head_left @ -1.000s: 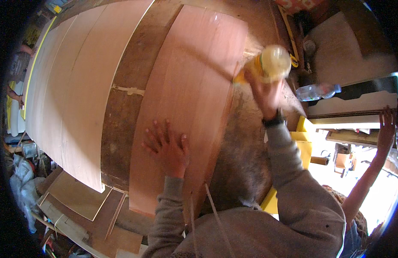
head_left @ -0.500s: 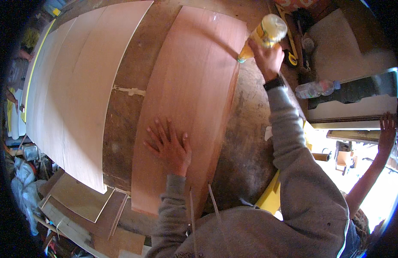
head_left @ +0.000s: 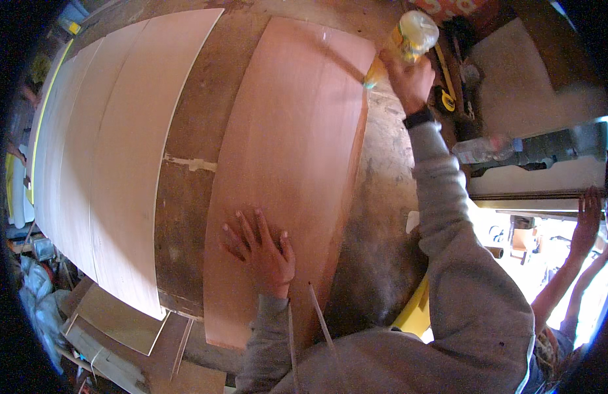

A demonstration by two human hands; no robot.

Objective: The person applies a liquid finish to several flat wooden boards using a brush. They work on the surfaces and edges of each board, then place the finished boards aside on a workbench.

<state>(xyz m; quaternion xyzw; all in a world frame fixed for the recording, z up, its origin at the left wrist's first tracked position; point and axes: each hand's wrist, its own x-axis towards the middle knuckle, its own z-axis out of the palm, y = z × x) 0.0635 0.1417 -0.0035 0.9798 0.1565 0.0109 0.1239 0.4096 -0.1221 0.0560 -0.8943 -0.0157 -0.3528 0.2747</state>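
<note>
A reddish-brown wooden panel (head_left: pixel 284 151) lies lengthwise in front of me on a brown worktable (head_left: pixel 186 230). My left hand (head_left: pixel 268 256) rests flat on its near part, fingers spread, holding nothing. My right hand (head_left: pixel 412 79) grips an upturned clear bottle (head_left: pixel 415 36) with yellowish contents, perhaps glue. Its narrow tip points down at the panel's right edge, close to the far corner. Whether the tip touches the wood, and whether anything flows out, I cannot tell.
Left of the panel lies a wide pale board (head_left: pixel 120 151). A yellow tape measure (head_left: pixel 447 100) and a clear plastic bottle (head_left: pixel 484 150) are at the right. Another person's arm (head_left: pixel 570 262) reaches in there; hands show at the far left. Plastic bags (head_left: pixel 38 282) hang lower left.
My right hand and the bottle have moved a little farther along the panel's right edge, away from me. My left hand sits slightly nearer to me. The whole view has shifted a little.
</note>
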